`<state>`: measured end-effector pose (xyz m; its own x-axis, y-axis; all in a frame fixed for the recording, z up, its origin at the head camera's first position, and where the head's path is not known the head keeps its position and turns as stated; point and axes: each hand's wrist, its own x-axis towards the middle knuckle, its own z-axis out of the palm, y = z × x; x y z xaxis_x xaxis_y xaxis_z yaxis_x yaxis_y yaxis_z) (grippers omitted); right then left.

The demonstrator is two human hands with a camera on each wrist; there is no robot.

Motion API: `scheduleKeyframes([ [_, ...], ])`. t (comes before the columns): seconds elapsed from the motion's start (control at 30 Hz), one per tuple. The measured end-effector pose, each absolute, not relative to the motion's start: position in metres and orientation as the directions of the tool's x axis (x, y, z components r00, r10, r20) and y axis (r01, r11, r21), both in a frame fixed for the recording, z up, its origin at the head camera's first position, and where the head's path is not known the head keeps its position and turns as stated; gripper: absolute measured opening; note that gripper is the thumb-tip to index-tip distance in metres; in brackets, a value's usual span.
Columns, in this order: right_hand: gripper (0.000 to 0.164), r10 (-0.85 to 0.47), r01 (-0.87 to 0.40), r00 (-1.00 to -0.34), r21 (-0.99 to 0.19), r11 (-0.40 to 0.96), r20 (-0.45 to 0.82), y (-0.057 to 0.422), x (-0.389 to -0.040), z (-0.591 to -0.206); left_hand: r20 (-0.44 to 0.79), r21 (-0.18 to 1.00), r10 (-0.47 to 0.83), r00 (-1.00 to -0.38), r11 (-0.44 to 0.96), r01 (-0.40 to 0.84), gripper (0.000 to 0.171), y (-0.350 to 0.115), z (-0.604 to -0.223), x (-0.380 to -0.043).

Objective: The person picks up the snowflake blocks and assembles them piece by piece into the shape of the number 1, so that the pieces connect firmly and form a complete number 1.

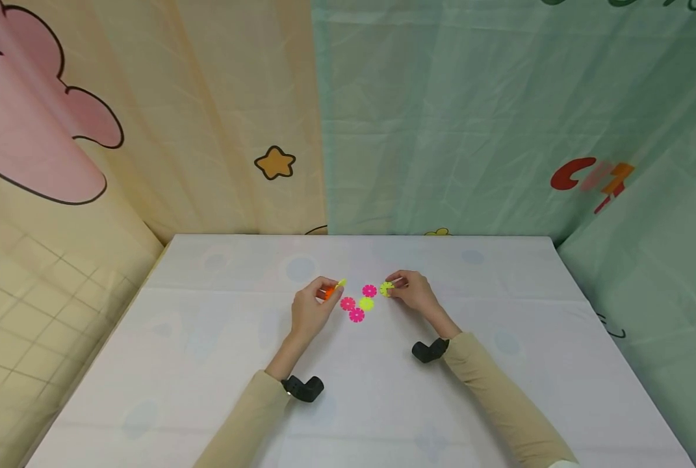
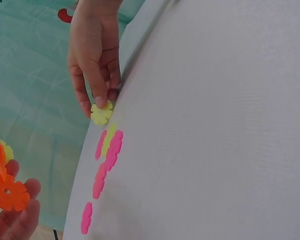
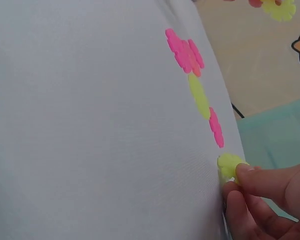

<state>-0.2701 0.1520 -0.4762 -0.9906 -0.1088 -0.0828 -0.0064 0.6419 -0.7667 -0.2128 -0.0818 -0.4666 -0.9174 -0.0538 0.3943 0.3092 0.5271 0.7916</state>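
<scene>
My left hand (image 1: 311, 311) grips orange flower-shaped plastic discs (image 2: 10, 194) joined to a yellow one (image 2: 8, 151), all held above the table. Across from it, my right hand (image 1: 416, 292) pinches a single yellow flower-shaped disc (image 3: 229, 164) between thumb and fingertips, close over the tabletop. Between the two hands several pink flower-shaped discs (image 1: 356, 315) lie flat, grouped around one yellow disc (image 1: 366, 303). In the right wrist view, a pink disc (image 3: 216, 127) lies nearest the right fingertips.
A white cloth with faint pale spots covers the table (image 1: 359, 403). Behind its far edge hang a cream curtain (image 1: 225, 130) with a star print and a green curtain (image 1: 441, 130). Black wrist cameras (image 1: 303, 389) sit on both wrists, beside tan sleeves.
</scene>
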Motion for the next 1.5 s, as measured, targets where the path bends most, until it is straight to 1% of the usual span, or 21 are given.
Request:
scheduleKeyframes([
  [0.13,0.024,-0.103,-0.005,-0.992,-0.776,0.631,-0.078,0.152,-0.268,-0.477,0.382,0.799,-0.053,-0.923,0.521,0.3,0.014,-0.08,-0.467,-0.213],
  [0.4,0.026,-0.098,-0.04,-0.995,-0.793,0.608,-0.025,0.149,-0.262,-0.471,0.368,0.807,-0.047,-0.929,0.513,0.294,0.015,-0.078,-0.467,-0.212],
  [0.63,0.026,-0.108,-0.077,-0.994,-0.829,0.554,0.02,0.141,-0.256,-0.461,0.371,0.798,-0.033,-0.928,0.522,0.301,0.015,-0.075,-0.468,-0.215],
  [0.87,0.021,-0.121,-0.122,-0.99,-0.846,0.519,0.068,0.133,-0.251,-0.445,0.376,0.805,-0.027,-0.926,0.504,0.313,0.014,-0.073,-0.467,-0.214],
  [1.1,0.021,-0.137,-0.163,-0.984,-0.881,0.445,0.113,0.126,-0.246,-0.433,0.376,0.808,-0.019,-0.926,0.495,0.318,0.015,-0.069,-0.466,-0.213],
  [1.2,0.021,-0.135,-0.182,-0.982,-0.883,0.433,0.136,0.123,-0.244,-0.428,0.371,0.813,-0.019,-0.928,0.49,0.315,0.015,-0.067,-0.466,-0.214],
  [1.5,0.021,-0.158,-0.224,-0.972,-0.894,0.389,0.175,0.117,-0.24,-0.424,0.351,0.812,-0.004,-0.936,0.5,0.302,0.013,-0.065,-0.466,-0.21],
])
